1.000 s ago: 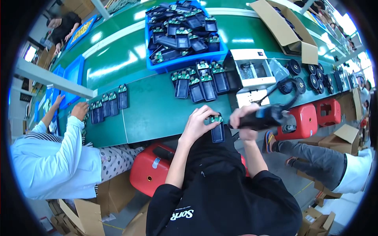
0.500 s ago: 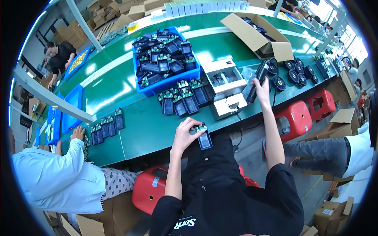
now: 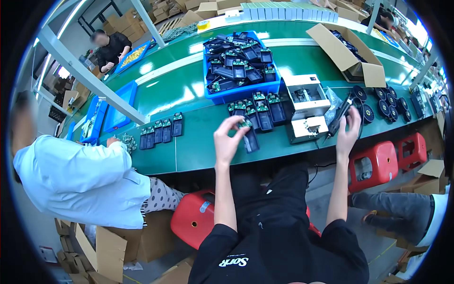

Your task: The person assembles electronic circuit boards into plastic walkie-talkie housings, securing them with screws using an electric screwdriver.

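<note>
My left hand (image 3: 229,138) pinches a black plastic housing (image 3: 251,142) by its upper end, where a small green circuit board shows. It is held above the front edge of the green bench. My right hand (image 3: 348,130) has its fingers apart beside a black corded electric screwdriver (image 3: 338,118), which lies slanted to the right of a white-and-silver screw feeder (image 3: 308,102). Several similar housings with boards (image 3: 265,117) stand grouped left of the feeder. Behind them a blue crate (image 3: 243,97) is heaped with more.
A row of housings (image 3: 163,130) lies left, near a co-worker in a light blue jacket (image 3: 80,177). Black spools (image 3: 383,106) and an open cardboard box (image 3: 338,52) are on the right. Red stools (image 3: 373,165) stand below the bench edge. A grey post (image 3: 94,75) crosses the left side.
My right hand has loosened from the electric screwdriver, now lying beside the feeder. My left hand has lifted the housing forward, over the bench edge. The whole view has shifted right.
</note>
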The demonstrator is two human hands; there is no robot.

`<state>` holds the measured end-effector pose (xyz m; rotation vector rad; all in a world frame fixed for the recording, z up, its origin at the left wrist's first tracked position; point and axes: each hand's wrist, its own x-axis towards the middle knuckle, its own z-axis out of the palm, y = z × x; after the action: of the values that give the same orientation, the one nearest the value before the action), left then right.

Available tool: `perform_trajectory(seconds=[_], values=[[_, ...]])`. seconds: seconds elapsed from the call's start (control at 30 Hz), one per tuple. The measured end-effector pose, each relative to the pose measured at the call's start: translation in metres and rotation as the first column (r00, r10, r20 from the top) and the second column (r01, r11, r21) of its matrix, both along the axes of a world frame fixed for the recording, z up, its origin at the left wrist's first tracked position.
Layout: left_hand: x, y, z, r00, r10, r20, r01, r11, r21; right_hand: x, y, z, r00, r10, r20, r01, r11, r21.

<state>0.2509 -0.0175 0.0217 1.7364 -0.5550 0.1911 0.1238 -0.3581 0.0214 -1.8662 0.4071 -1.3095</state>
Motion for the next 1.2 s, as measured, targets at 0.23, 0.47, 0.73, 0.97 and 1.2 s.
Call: perform_trajectory(seconds=[0.23, 0.47, 0.73, 0.97, 1.2], values=[[0.072, -0.015, -0.005, 0.940, 0.341, 0.024, -0.332, 0.894, 0.301, 0.058, 0.158, 0.028, 0.832, 0.433, -0.346, -0.477, 0.878, -0.048], [0.063, -0.045, -0.026, 0.874, 0.470, -0.119, -0.414, 0.851, 0.324, 0.127, 0.180, -0.029, 0.867, 0.105, -0.488, -0.234, 0.949, -0.212], [0.050, -0.047, -0.031, 0.919, 0.365, -0.149, -0.302, 0.895, 0.327, 0.125, 0.165, -0.009, 0.799, 0.310, -0.515, -0.396, 0.916, -0.063], [0.056, -0.045, -0.039, 0.922, 0.363, -0.135, -0.327, 0.917, 0.228, 0.141, 0.170, -0.026, 0.815, 0.146, -0.561, -0.215, 0.975, -0.060], [0.059, -0.021, -0.036, 0.963, 0.213, -0.163, -0.181, 0.965, 0.189, 0.148, 0.179, -0.038, 0.865, 0.203, -0.458, -0.285, 0.952, -0.116]])
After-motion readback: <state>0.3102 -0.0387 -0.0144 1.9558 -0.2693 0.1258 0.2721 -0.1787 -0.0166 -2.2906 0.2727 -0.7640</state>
